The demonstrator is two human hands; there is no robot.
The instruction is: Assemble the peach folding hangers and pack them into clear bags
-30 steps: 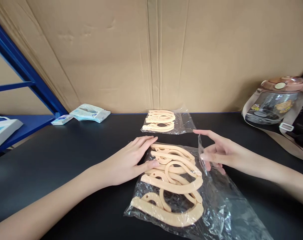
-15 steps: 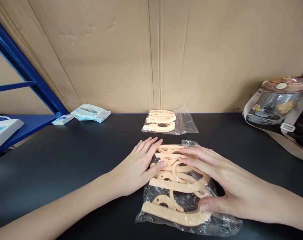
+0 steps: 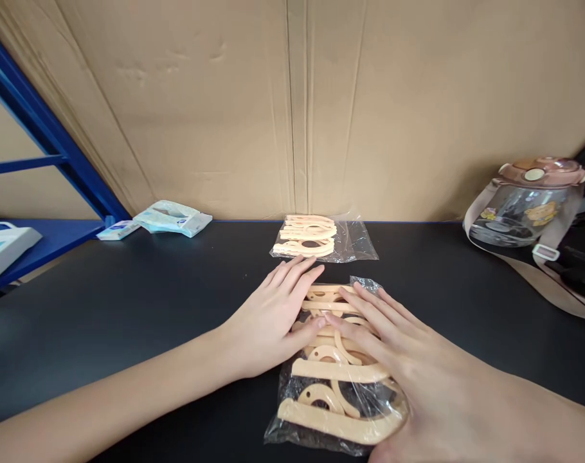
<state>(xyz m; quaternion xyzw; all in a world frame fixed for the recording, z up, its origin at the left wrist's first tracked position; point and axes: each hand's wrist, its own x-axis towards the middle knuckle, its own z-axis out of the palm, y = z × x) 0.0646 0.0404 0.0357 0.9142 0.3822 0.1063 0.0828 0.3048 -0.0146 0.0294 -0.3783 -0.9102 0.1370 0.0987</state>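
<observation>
A clear plastic bag [image 3: 364,389] lies on the black table in front of me. Inside it are several beige folding hangers [image 3: 341,421] with curved arms and round holes. My left hand [image 3: 278,315] rests along the bag's left edge, open, fingers stretched forward and thumb over the plastic. On the right side lies my right hand [image 3: 408,360], also open, its fingers extended flat across the bag. Its thumb is mostly hidden by the bag's near right corner. The two hands nearly meet at the left thumb and right index finger.
Farther back lies a second bag of beige hangers [image 3: 306,236]. A blue-white tissue pack [image 3: 171,218] and a smaller packet [image 3: 119,229] sit at the back left beside a blue metal frame [image 3: 46,122]. A strapped clear bottle [image 3: 519,212] stands right, before a cardboard wall [image 3: 200,109].
My right hand has moved left and inward over the bag, covering its right side; its thumb has dropped toward the near corner. My left hand has shifted slightly forward and right.
</observation>
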